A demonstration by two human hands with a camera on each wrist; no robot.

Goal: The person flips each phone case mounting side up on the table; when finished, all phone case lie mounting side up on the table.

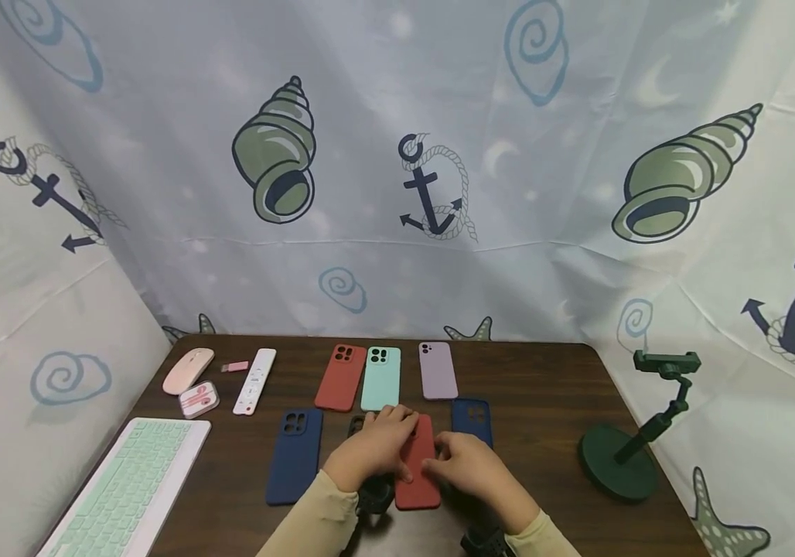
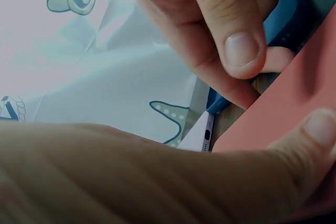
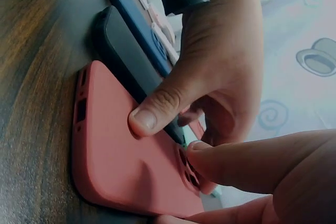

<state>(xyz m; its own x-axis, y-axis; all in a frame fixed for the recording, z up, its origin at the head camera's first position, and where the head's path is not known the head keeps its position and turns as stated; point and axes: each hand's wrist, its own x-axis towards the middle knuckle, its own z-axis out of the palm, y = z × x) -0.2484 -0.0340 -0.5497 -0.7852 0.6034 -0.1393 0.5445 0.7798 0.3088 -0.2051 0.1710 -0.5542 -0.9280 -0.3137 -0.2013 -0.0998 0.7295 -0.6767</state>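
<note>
A red phone case [image 1: 420, 491] lies back side up on the table, its camera cutouts [image 3: 188, 169] at the far end. My left hand [image 1: 378, 447] grips it from the left, thumb on its back and other fingers at the far end. From the right, my right hand [image 1: 474, 466] holds its side edge with bent fingers; the exact contact is partly hidden. Beside the case on the left lies a black phone case [image 3: 128, 48], mostly covered by my left hand in the head view. A blue case [image 1: 472, 418] sits beyond my right hand.
Another red case [image 1: 340, 379], a mint case [image 1: 381, 381], a lilac case [image 1: 438, 373] and a blue case [image 1: 293, 460] lie around. Leftward are a keyboard [image 1: 126, 487], mouse [image 1: 189, 371], earphone box [image 1: 199, 399] and white remote [image 1: 254, 383]. A green stand [image 1: 620, 464] occupies the right.
</note>
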